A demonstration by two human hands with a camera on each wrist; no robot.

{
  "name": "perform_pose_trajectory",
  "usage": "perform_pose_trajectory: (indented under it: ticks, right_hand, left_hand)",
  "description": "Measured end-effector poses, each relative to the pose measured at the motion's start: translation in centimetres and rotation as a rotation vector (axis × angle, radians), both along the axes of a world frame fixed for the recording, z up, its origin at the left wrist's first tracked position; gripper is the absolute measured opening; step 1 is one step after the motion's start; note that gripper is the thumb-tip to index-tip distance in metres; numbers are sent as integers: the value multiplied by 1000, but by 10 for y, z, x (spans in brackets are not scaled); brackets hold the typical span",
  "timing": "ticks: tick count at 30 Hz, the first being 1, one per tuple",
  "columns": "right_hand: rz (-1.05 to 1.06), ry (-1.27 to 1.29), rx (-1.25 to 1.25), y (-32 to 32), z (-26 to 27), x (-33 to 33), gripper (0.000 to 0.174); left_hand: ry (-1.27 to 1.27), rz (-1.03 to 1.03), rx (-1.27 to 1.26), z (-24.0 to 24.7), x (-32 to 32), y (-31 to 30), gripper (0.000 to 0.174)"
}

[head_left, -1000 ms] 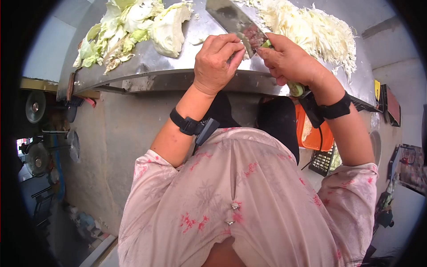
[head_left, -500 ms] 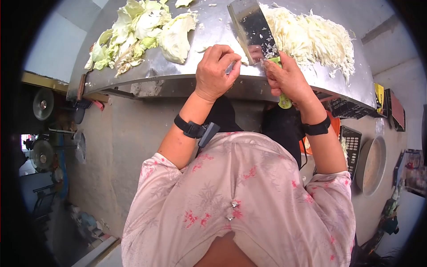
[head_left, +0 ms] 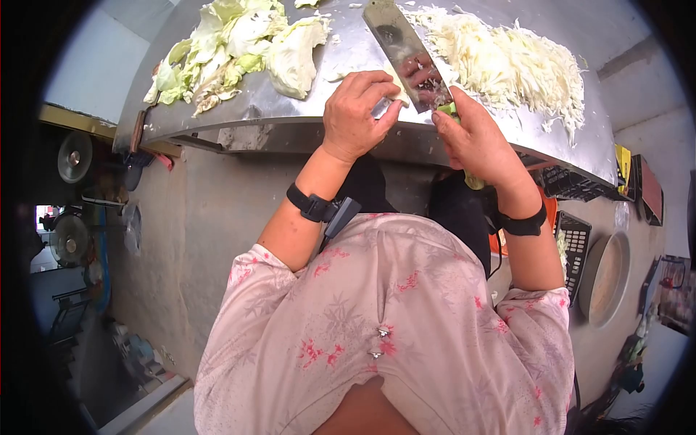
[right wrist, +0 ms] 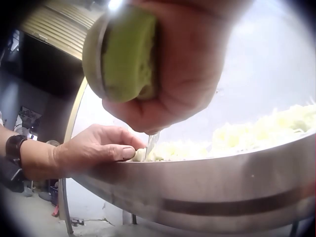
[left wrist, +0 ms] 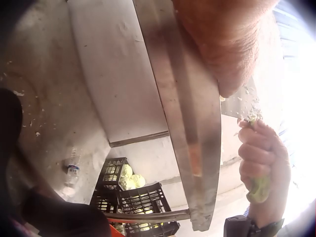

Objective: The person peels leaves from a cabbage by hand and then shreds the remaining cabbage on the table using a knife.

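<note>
At the front edge of a steel table (head_left: pixel 348 43), my right hand (head_left: pixel 475 138) grips the green handle of a broad cleaver (head_left: pixel 399 43). The wet blade, flecked with cabbage bits, slants up and left. My left hand (head_left: pixel 359 112) is just left of the blade, fingers bent and thumb forward. In the right wrist view it pinches a small pale cabbage piece (right wrist: pixel 139 154) against the tabletop, right beside the blade; the fingers hide most of the piece. A long heap of shredded cabbage (head_left: pixel 507 65) lies right of the cleaver.
Loose cabbage leaves (head_left: pixel 239 36) and a larger pale leaf (head_left: pixel 297 58) lie on the table's left. Below on the right are a black crate (head_left: pixel 573 243) and a round pan (head_left: pixel 607 279). The left wrist view shows whole cabbages (left wrist: pixel 132 180) in crates and a plastic bottle (left wrist: pixel 72 173).
The cleaver swung upright and away from my left hand, then tilted back left toward its fingertips. My right hand dropped slightly toward me. The left hand stays at the table edge.
</note>
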State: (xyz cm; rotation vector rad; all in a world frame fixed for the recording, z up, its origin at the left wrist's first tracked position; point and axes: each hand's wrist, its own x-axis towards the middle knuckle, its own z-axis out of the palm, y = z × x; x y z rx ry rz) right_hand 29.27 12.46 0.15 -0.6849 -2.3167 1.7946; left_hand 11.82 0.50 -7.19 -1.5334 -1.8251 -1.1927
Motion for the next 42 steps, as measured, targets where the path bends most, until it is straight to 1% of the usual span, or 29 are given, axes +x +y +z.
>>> perform_pose_trajectory:
  ticks: [1, 7, 10, 12, 13, 15, 18, 19, 22, 25, 28, 31, 34, 37, 42]
  right_hand:
    - [1, -24, -70, -1, 4, 0, 16]
    - [35, -64, -120, 13, 13, -6, 17]
    - [49, -1, -200, 22, 8, -4, 21]
    - [23, 19, -140, 18, 7, -4, 21]
    - [9, 30, -112, 15, 7, -5, 21]
    - [24, -9, -19, 11, 7, -5, 22]
    - [51, -55, 112, 9, 11, -7, 23]
    - [63, -69, 155, 9, 13, -8, 24]
    - [79, -63, 117, 22, 6, -13, 25]
    - [26, -44, 43, 32, 2, -15, 26]
    - [-40, -30, 105, 34, 2, -14, 26]
    - [-8, -1, 287, 27, 2, -11, 25]
    - [59, -6, 395, 13, 11, -7, 22]
    - [109, 97, 503, 3, 14, -4, 21]
    - [100, 42, 489, -3, 15, -5, 21]
  left_hand:
    - [-2, 4, 0, 0, 0, 0, 17]
    - [0, 34, 13, -1, 0, -1, 17]
    - [-16, 45, 12, -1, 1, 0, 18]
    - [-31, 42, 8, -1, 2, 0, 19]
    - [4, 36, 13, -1, 1, 0, 18]
    - [76, 21, 20, 2, -2, 0, 18]
    - [130, 76, -25, 8, 1, -3, 18]
    - [102, 56, -16, 7, 1, -2, 18]
    - [25, 12, -11, 2, 0, 0, 17]
    - [-17, 2, -33, 2, 1, -1, 18]
    - [-4, 1, -30, 3, 0, -3, 19]
    - [5, -4, -11, 0, -1, -3, 19]
    - [-2, 3, 10, 0, 1, -3, 19]
    - [22, 12, 17, 0, 1, -3, 19]
    - [35, 13, 9, 0, 1, -3, 18]
